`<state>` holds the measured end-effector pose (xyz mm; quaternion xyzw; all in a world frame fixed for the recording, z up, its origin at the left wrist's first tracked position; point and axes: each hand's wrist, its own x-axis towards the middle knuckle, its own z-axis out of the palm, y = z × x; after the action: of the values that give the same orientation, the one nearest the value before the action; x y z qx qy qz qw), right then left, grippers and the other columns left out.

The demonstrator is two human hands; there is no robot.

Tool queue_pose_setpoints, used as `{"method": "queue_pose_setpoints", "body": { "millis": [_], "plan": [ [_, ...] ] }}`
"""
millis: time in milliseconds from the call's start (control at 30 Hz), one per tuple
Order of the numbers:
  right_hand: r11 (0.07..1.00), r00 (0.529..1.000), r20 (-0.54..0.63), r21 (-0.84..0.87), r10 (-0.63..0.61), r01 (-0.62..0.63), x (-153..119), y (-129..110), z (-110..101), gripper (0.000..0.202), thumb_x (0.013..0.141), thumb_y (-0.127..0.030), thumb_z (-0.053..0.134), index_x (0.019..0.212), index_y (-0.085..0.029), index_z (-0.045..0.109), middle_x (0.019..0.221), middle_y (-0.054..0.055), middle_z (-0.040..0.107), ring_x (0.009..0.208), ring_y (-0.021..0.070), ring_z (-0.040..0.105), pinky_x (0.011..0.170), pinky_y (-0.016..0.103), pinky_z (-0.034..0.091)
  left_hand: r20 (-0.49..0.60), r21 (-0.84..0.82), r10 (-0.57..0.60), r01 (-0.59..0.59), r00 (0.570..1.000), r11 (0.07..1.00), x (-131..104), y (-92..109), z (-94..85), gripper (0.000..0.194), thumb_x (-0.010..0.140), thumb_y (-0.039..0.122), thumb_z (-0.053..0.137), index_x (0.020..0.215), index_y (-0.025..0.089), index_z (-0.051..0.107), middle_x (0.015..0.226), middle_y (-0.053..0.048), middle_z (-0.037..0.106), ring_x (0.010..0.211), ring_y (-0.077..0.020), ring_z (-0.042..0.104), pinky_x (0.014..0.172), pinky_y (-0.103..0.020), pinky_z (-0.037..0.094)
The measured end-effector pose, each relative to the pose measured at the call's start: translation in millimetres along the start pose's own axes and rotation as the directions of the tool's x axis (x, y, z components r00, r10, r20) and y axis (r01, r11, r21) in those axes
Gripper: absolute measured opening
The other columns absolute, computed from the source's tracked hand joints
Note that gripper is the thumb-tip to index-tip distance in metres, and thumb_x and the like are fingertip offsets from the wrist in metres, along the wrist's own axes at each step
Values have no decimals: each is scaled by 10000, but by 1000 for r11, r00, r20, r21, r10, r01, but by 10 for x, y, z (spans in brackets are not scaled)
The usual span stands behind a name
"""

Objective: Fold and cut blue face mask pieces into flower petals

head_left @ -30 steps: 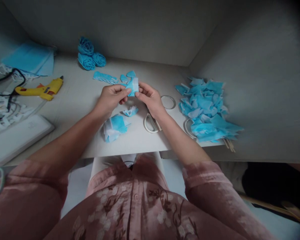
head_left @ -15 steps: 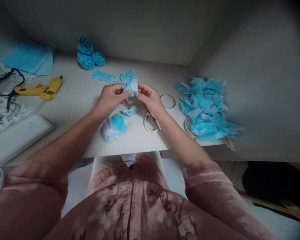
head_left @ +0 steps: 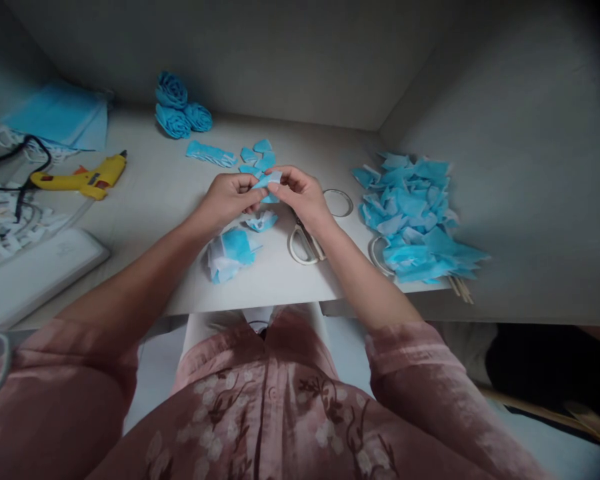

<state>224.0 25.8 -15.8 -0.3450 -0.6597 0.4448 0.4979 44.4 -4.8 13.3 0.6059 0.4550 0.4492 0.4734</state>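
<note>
Between my left hand [head_left: 230, 197] and my right hand [head_left: 303, 195] is a small blue and white piece of material [head_left: 269, 180], pinched by the fingers of both. Several cut blue pieces [head_left: 264, 146] lie just beyond my fingertips. A blue strip [head_left: 211, 154] rests to their left. Nearer to me are a small curled blue and white scrap [head_left: 261, 221] and a larger blue and white bundle [head_left: 231, 255]. Scissors [head_left: 304, 245] lie partly under my right hand and wrist.
Three blue rosettes [head_left: 180, 112] sit at the back. At left are a blue stack [head_left: 57, 117], a yellow glue gun [head_left: 83, 179], white scraps [head_left: 10, 223] and a white box [head_left: 43, 273]. A ring [head_left: 339, 203] and a blue heap [head_left: 415, 217] lie right.
The held piece has been folded or turned lower between my fingers and shows less of its surface. More of the cut blue pieces behind it are visible.
</note>
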Motion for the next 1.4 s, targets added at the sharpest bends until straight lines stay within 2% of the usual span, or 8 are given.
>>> {"method": "queue_pose_setpoints", "body": {
  "millis": [133, 300, 600, 800, 933, 1033, 1167, 1400],
  "plan": [
    [992, 998, -21, -111, -60, 57, 7, 12, -22, 469, 779, -653, 766, 921, -207, 729, 821, -18, 679, 760, 115, 589, 775, 268, 515, 48, 33, 4, -6, 999, 999, -15, 15, 16, 239, 768, 202, 724, 588, 164, 572, 523, 31, 577, 479, -56, 498, 498, -170, 396],
    [935, 978, 3, -292, -211, 202, -19, -80, -66, 341, 892, -543, 691, 924, -207, 736, 927, 17, 742, 873, 153, 662, 882, 319, 542, 55, -11, -21, 22, 998, 1000, -29, 52, 7, 204, 762, 204, 724, 613, 164, 589, 540, 26, 589, 488, -61, 515, 510, -173, 420],
    [704, 867, 149, -526, -476, 477, 26, 11, -185, 245, 990, -333, 563, 1053, -257, 787, 1058, 37, 779, 1031, 204, 688, 993, 406, 514, 46, -153, -57, 64, 997, 986, -18, 78, -9, 184, 793, 208, 736, 671, 163, 607, 575, 27, 597, 489, -57, 515, 504, -168, 422],
    [755, 900, 115, -505, -420, 417, -12, -63, -146, 255, 982, -364, 576, 1067, -277, 799, 1076, 32, 781, 1064, 217, 688, 1029, 415, 516, 46, -129, -47, 53, 998, 990, -22, 75, -9, 221, 813, 223, 743, 659, 168, 595, 580, 26, 590, 490, -58, 511, 513, -177, 424],
    [919, 962, 27, -291, -271, 267, -46, -153, -129, 369, 988, -450, 606, 1253, -230, 737, 1217, 59, 766, 1113, 207, 689, 1007, 379, 552, 47, -66, -28, 31, 999, 997, -26, 68, -17, 275, 820, 273, 744, 637, 171, 566, 593, 17, 597, 492, -57, 513, 514, -182, 419],
    [978, 989, 25, -145, -148, 150, -32, -134, -130, 479, 949, -571, 641, 1284, -236, 709, 1259, 62, 753, 1174, 209, 682, 1024, 359, 558, 57, -19, -12, 13, 998, 1000, -32, 64, -13, 292, 800, 301, 755, 624, 177, 558, 572, 18, 586, 492, -60, 505, 507, -183, 406],
    [973, 989, 72, -186, -128, 139, -9, -78, -112, 626, 832, -658, 730, 1314, -262, 681, 1154, 35, 756, 1122, 219, 699, 1009, 380, 570, 79, 62, 23, -28, 997, 998, -29, 24, 1, 281, 771, 295, 744, 591, 183, 560, 529, 24, 567, 493, -71, 491, 501, -187, 386],
    [905, 966, 65, -339, -251, 258, -59, -98, -62, 436, 930, -565, 645, 1244, -273, 721, 1056, 30, 755, 1010, 219, 692, 1025, 430, 557, 87, 141, 50, -62, 995, 988, -19, -16, 16, 253, 773, 244, 688, 566, 182, 556, 529, 24, 576, 504, -71, 478, 515, -194, 378]
  ]
}}
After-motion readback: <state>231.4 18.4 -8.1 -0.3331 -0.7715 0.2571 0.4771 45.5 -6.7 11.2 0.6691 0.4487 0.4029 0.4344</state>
